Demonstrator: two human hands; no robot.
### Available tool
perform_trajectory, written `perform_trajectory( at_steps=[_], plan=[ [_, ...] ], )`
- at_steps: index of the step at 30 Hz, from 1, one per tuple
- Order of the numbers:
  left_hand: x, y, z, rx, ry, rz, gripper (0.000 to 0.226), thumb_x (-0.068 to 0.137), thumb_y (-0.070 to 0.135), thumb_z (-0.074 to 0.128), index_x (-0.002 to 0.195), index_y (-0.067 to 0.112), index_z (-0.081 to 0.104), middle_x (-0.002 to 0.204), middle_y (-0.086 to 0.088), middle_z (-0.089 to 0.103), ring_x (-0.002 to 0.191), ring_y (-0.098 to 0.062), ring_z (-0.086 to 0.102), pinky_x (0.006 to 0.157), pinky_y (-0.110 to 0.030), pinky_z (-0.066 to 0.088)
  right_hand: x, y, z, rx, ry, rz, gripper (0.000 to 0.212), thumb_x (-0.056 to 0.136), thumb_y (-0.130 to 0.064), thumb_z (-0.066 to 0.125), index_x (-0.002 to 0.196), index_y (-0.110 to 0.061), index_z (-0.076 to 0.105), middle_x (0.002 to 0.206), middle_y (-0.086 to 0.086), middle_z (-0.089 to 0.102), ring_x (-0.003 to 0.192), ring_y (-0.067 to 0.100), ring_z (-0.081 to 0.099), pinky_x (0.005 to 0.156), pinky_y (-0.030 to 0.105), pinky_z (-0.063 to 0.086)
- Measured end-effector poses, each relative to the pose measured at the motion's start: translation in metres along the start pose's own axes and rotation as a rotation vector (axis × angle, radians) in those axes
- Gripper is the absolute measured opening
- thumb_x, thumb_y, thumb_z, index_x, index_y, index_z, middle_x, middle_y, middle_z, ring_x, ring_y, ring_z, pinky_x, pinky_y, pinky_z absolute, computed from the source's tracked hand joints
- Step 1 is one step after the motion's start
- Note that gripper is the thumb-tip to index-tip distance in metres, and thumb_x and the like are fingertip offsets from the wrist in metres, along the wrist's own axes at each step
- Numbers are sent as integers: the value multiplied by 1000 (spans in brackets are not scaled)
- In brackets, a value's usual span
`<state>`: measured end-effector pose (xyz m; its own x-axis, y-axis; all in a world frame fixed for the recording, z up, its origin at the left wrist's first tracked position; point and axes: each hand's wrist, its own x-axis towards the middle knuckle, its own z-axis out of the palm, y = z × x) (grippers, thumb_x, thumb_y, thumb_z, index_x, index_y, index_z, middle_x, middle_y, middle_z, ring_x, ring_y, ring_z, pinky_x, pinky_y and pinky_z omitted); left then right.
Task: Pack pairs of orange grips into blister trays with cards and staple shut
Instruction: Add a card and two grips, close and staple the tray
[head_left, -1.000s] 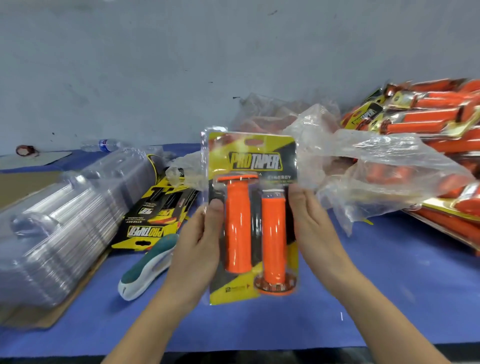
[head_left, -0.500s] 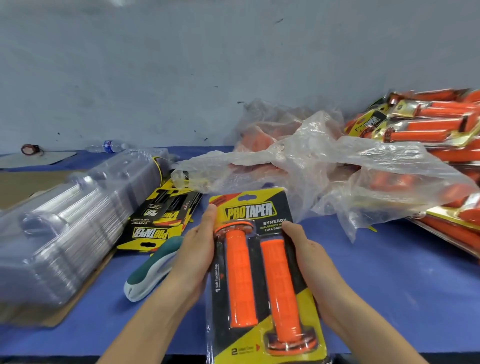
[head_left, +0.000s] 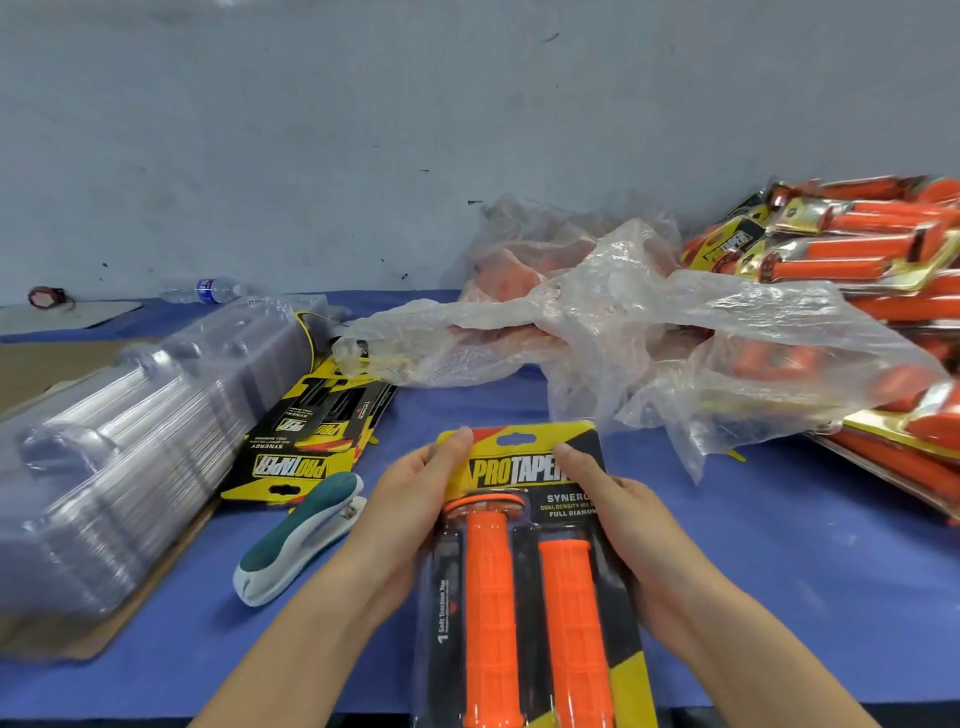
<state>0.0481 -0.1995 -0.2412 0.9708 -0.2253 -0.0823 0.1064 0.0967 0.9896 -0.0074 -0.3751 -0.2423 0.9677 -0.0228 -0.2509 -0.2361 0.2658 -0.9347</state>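
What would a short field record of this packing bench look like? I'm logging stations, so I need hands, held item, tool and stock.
blister pack: holds two orange grips over a yellow-black card
left hand: grips the pack's left edge
right hand: grips the pack's right edge
stapler: lies on blue table, left of the pack, untouched
empty trays: stacked at far left
finished packs: piled at far right

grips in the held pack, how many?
2. Left grip and right grip lie side by side in the pack; its bottom edge is out of frame.
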Motion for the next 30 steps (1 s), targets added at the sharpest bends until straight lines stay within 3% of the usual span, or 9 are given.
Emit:
perform_trajectory(
  at_steps=[3,8,11,15,18,23,25,28,30],
  plan=[
    [0,5,2,-37,-10,-39,47,92,54,56,101,13,78,100,-14,76,84,-27,75,64,-32,59,0,-2,1,8,8,18,54,77,-58,70,105,-12,74,97,11,76,86,29,74,64,32,58],
    [7,9,9,-95,23,-116,45,90,58,58,93,19,80,99,-15,76,85,-30,74,80,-43,59,3,-7,2,68,86,-13,52,80,-65,63,96,-17,78,93,9,76,82,27,74,59,31,58],
    [8,5,13,-65,51,-127,51,89,61,58,92,16,79,95,-14,76,78,-27,74,75,-41,60,5,-6,1,86,187,-26,56,82,-67,60,92,-15,78,87,8,77,78,25,75,64,32,58],
    [1,-7,23,112,7,-139,41,92,61,51,80,33,79,85,-6,77,74,-19,74,73,-35,58,14,-15,-16,255,345,-75,57,81,-67,60,94,-13,75,85,11,76,73,28,74,68,37,56],
    [-9,-10,29,145,-108,-120,47,92,61,50,89,21,76,90,-14,76,74,-20,73,64,-30,59,17,-26,-28,292,375,-107,56,83,-68,57,99,-17,74,87,7,77,74,26,74,63,33,56],
    [-12,15,17,-57,174,59,47,96,51,51,82,14,77,77,-11,76,62,-22,73,43,-24,52,17,-2,0,65,265,-156,56,96,-59,42,79,-18,76,77,-4,75,70,12,72,66,26,58],
    [-10,22,14,-99,241,39,50,97,53,49,86,13,76,80,-9,77,62,-22,74,41,-25,51,15,9,12,3,257,-178,59,98,-57,37,68,-23,74,65,-8,71,58,5,67,49,15,50],
    [-8,21,16,-196,251,21,51,98,50,47,74,18,78,96,-4,75,57,-16,72,47,-22,52,9,1,12,-35,310,-271,64,100,-54,38,46,-29,62,45,-12,47,39,2,48,38,11,37],
    [-11,13,24,-144,149,61,49,97,55,45,78,28,81,97,-6,76,71,-20,74,68,-33,54,10,-9,3,-12,390,-318,61,99,-53,42,47,-24,52,47,-9,40,40,4,41,38,12,34]
  ],
)
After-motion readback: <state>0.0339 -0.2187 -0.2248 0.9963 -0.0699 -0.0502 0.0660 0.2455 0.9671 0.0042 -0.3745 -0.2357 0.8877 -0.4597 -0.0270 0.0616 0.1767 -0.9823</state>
